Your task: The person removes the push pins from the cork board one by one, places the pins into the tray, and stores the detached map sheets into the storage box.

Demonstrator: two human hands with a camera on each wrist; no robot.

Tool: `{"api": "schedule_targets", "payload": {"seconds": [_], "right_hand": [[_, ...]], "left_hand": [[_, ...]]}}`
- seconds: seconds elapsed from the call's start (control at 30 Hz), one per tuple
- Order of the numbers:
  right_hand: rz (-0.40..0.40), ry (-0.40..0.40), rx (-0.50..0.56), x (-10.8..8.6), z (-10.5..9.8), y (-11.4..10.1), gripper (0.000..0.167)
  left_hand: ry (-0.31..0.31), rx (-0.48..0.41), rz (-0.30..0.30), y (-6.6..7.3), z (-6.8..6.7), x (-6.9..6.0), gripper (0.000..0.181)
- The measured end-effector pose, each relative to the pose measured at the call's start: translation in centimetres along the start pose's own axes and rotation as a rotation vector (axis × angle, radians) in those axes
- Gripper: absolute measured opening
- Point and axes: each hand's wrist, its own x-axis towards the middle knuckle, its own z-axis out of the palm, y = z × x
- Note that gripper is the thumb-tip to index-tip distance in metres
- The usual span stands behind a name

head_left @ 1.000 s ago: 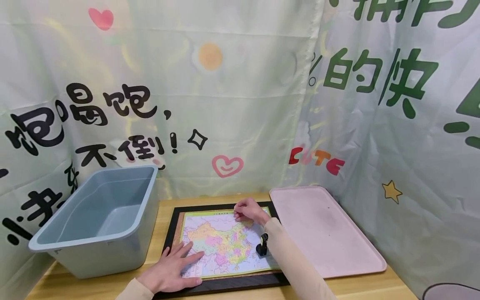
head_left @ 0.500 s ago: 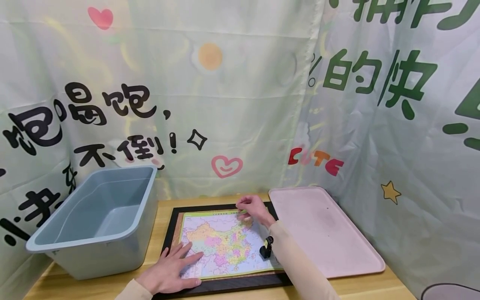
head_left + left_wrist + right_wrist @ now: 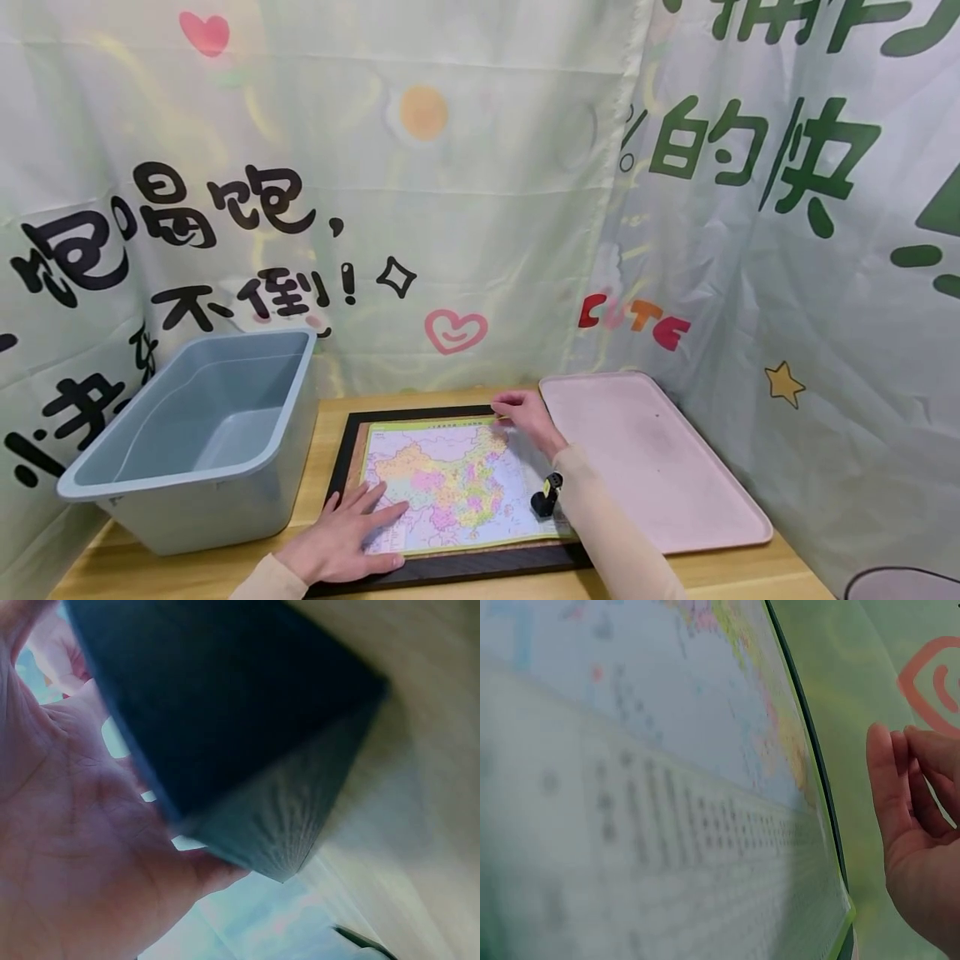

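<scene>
On the light wood-grain table (image 3: pixel 738 575) in front of me lies a rectangular paper map (image 3: pixel 427 483), pale blue with patchwork patches of orange, pink, yellow and green, edged by a thin yellow-green border with tiny dark lettering along its top. It rests on a black-framed brown cork board (image 3: pixel 450 571); a strip of cork shows along the left and bottom edges. Up close, one part of the sheet is white with rows of blurred small print. The left hand (image 3: pixel 345 537) grasps nothing: its fingers are spread flat over the map's lower left part, thumb at the frame. The right hand (image 3: pixel 527 421) is at the upper right edge, fingertips drawn together; whether they pinch anything, I can't tell. A grey-blue plastic tub (image 3: pixel 217 518) stands to the left, a pale pink rectangular tray (image 3: pixel 645 458) to the right.
</scene>
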Motion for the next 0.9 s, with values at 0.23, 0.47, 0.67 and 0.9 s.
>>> {"api": "schedule_targets", "payload": {"seconds": [0.23,0.47,0.67,0.9], "right_hand": [[0.016,0.071,0.011,-0.1,-0.9,0.5,0.016],[0.071,0.103,0.021,-0.2,-2.2,1.1,0.016],[0.094,0.124,0.015,-0.3,-3.2,1.4,0.016],[0.096,0.121,-0.004,-0.5,-5.0,1.9,0.017]], "left_hand": [[-0.003,-0.006,-0.007,0.0,0.1,-0.1,0.073],[0.002,-0.004,0.002,-0.2,0.1,-0.2,0.073],[-0.010,-0.008,0.001,-0.1,0.2,-0.1,0.073],[0.005,-0.007,0.010,0.1,0.0,0.0,0.072]]}}
